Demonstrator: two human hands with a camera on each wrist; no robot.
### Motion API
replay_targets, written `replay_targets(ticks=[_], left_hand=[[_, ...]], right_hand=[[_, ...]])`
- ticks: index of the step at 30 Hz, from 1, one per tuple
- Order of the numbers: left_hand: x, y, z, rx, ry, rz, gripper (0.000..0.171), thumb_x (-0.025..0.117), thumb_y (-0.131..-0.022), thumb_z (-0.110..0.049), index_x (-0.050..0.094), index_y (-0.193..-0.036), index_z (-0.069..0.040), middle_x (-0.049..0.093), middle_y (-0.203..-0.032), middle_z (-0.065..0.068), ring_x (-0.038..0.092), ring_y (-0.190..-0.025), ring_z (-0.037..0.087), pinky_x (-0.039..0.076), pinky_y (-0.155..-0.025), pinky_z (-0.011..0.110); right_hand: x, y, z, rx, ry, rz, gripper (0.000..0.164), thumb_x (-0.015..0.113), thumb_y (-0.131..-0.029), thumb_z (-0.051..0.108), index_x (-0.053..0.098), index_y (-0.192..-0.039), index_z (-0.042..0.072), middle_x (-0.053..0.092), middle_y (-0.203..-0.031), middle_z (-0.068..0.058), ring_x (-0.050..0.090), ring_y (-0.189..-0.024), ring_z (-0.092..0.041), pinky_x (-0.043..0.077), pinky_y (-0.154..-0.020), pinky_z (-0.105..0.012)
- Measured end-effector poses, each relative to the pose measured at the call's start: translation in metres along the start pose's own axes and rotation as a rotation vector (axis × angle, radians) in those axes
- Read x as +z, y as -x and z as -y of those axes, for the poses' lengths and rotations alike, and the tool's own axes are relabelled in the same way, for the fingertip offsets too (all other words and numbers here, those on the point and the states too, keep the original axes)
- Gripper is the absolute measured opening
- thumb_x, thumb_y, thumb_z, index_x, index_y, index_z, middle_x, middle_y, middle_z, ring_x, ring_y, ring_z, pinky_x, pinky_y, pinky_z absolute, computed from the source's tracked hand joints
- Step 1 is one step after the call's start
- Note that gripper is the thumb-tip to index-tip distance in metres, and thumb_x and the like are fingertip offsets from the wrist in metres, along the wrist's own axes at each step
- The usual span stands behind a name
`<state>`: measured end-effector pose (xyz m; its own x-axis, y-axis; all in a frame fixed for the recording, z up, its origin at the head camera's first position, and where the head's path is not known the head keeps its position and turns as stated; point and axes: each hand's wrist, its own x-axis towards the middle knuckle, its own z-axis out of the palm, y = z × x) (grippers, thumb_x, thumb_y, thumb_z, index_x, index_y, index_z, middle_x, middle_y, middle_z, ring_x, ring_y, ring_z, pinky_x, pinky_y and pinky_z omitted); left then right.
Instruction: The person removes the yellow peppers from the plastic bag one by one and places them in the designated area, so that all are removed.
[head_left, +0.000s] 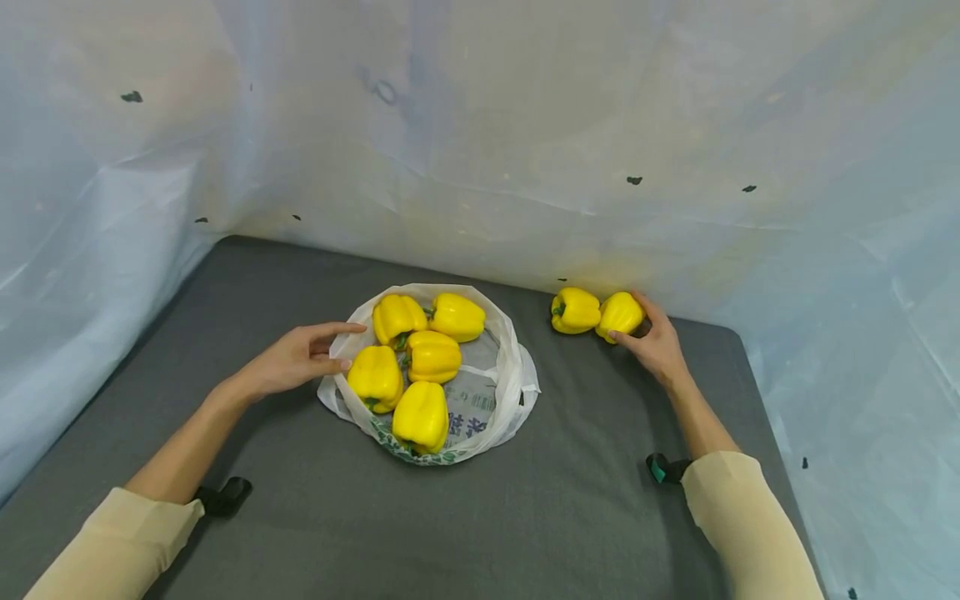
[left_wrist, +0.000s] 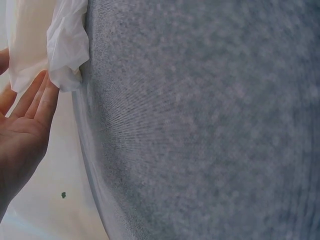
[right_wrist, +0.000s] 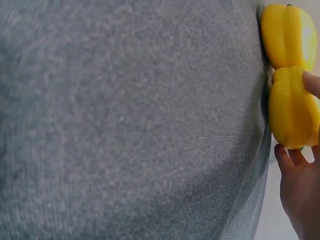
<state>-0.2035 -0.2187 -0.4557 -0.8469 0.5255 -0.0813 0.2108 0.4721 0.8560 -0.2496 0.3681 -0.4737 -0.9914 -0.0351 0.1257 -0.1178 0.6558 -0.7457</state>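
A white plastic bag (head_left: pixel 510 400) lies with its mouth spread wide, holding several yellow bell peppers (head_left: pixel 435 357). At the bag's left rim is my left hand (head_left: pixel 294 357), its fingers extended and touching the plastic. The left wrist view shows these fingers (left_wrist: pixel 37 97) nearly straight against the bag (left_wrist: pixel 67 47). Far to the right, my right hand (head_left: pixel 656 342) grips a yellow bell pepper (head_left: pixel 619 315) between thumb and fingers. Another yellow bell pepper (head_left: pixel 576 311) sits against its left side. Both peppers also show in the right wrist view, with the hand (right_wrist: pixel 302 192) around the nearer one (right_wrist: pixel 290 112).
A dark grey cloth-covered table (head_left: pixel 465 533) lies under everything. Translucent plastic sheeting (head_left: pixel 480 150) rises along its back edge, close behind the two right-hand peppers, and hangs at both sides. A black strap device (head_left: pixel 225 497) is on the left wrist, another (head_left: pixel 663 469) on the right.
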Motion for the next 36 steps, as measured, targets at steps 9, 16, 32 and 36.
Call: replay_targets(ticks=[9,16,32,36], left_hand=[[0.001,0.0,0.0,-0.003,0.01,-0.005,0.056,0.069,-0.096,-0.023,0.049,-0.146,-0.012,0.038,-0.067,0.0,0.032,-0.049,0.008,0.036,-0.048,0.027],[0.0,0.0,-0.001,-0.013,0.003,-0.01,0.057,0.069,-0.096,-0.023,0.048,-0.147,-0.011,0.04,-0.072,0.001,0.033,-0.051,0.009,0.037,-0.049,0.027],[0.001,-0.001,0.0,-0.001,0.032,-0.001,0.057,0.068,-0.096,-0.023,0.047,-0.148,-0.01,0.059,-0.124,0.017,0.056,-0.077,0.02,0.047,-0.061,0.031],[0.001,0.0,0.0,-0.01,0.015,-0.008,0.056,0.068,-0.096,-0.024,0.048,-0.147,-0.011,0.06,-0.101,0.014,0.05,-0.065,0.015,0.044,-0.056,0.029]], right_hand=[[0.0,0.0,0.0,-0.004,0.003,-0.016,0.083,0.078,-0.088,0.023,0.031,-0.157,0.016,0.028,-0.158,-0.016,0.03,-0.142,-0.038,0.033,-0.108,-0.056],[-0.004,0.0,0.005,-0.037,-0.025,-0.085,0.075,0.079,-0.087,0.017,0.041,-0.152,0.013,0.039,-0.153,-0.013,0.035,-0.139,-0.034,0.03,-0.11,-0.054],[-0.006,0.006,0.044,-0.254,-0.062,-0.279,0.055,0.079,-0.083,0.0,0.06,-0.135,0.001,0.057,-0.135,-0.015,0.049,-0.127,-0.033,0.037,-0.108,-0.049],[-0.004,0.013,0.067,-0.323,-0.124,-0.241,0.053,0.075,-0.083,-0.008,0.059,-0.133,-0.004,0.058,-0.13,-0.023,0.051,-0.12,-0.041,0.041,-0.103,-0.053]])
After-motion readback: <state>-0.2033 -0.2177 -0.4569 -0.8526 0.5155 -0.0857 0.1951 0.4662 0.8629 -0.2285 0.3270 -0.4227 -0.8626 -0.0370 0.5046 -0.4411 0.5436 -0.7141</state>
